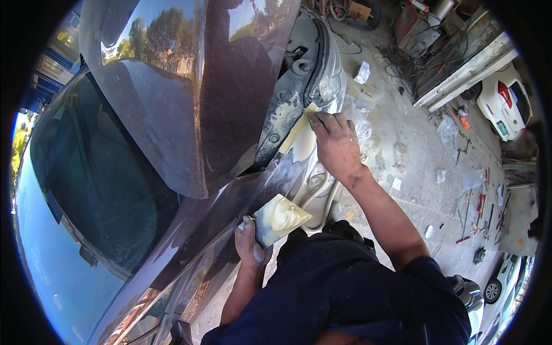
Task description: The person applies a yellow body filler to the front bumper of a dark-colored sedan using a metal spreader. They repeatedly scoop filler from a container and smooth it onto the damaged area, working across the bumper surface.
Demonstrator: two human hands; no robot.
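My left hand (252, 243) grips a flat mixing board (264, 224) by its edge. A thick mound of pale yellow body filler (286, 215) lies on the board. Over the car's front fender (286, 166), my right hand (338, 140) pinches what looks like a thin putty spreader (311, 108), mostly hidden by the fingers. A strip of pale yellow filler (293, 136) runs along the fender's upper edge beside the fingertips. Below it is a smooth beige patch (305, 146), with scuffed paint around it. The fender meets the headlight (330, 88) just beyond the hand.
The dark hood (233, 86) stands raised over the engine bay, left of my right hand. A hose (330, 202) lies near my feet. Screwdrivers (481, 205), other tools and plastic scraps (448, 131) are scattered on the concrete floor. A white car (502, 103) stands beyond.
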